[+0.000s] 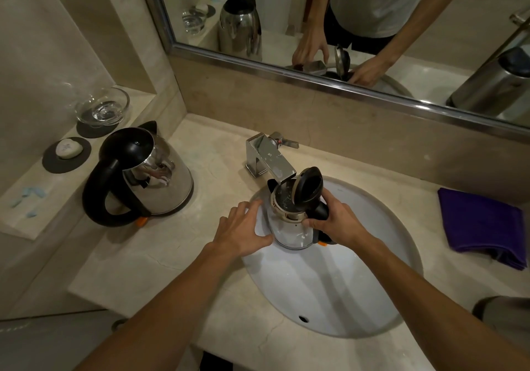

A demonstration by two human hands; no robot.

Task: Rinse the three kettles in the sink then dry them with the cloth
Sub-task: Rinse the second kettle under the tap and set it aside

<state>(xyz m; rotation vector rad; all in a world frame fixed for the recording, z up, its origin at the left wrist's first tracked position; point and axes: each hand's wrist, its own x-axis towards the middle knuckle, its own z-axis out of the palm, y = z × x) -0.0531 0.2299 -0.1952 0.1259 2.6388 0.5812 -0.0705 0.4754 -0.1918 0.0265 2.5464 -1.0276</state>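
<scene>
A kettle (289,227), lid (308,185) flipped open, is held in the sink (358,284) under the tap (272,155), apparently to take water; the right hand (332,221) grasps its handle while the left hand (243,230), fingers spread, steadies its side.

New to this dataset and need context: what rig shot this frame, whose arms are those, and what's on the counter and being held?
No machine here: a person wears one wide-angle camera on the head, looking down at their two bare hands at a sink. The right hand grips the black handle of a small kettle, lid flipped open, held under the faucet. The left hand rests against the kettle's side, fingers spread. On the counter, a larger kettle stands to the left, lid closed, and a folded purple cloth lies to the right. A ledge on the left holds a soap bar and a glass dish. The mirror behind reflects the person's torso and arms.
</scene>
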